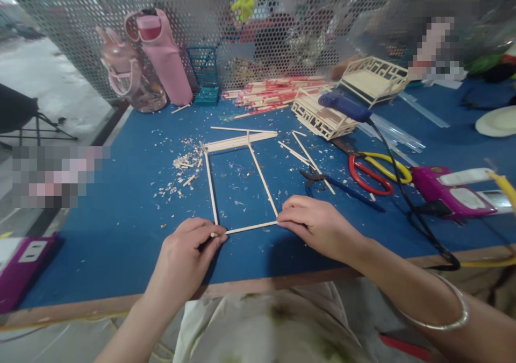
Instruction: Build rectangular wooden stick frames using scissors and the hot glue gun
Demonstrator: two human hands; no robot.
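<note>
"What have the hands got?"

"From my end, a four-sided frame [263, 179] of thin, pale wooden sticks, lying flat on the smooth blue worktop [129, 207]. The left hand [187, 253] pinches its near left corner and the right hand [318, 226] its near right corner, with the near stick stretched between them."

"And the textures around the frame?"

"Left of it I see rough, splintery pale wood chips [186, 162]. Beyond it lies a loose heap of slim red-and-white sticks [262, 97]. Beyond it and to the right is a pale lattice-sided wooden tray [318, 126], with a rounded blue plastic glue gun [342, 107] resting over it. Right of it lie small dark metal pliers with slender blue handles [350, 190]."

"Anything I can't trust?"

"Fingertips cover both near corners, so I can't tell how the sticks meet there. The glue gun hides part of the tray. Far left of the frame, a purple-and-white boxy object [24, 271] is cut off. Behind everything, the perforated grey metal screen [201, 8] blurs whatever stands past it."
</note>
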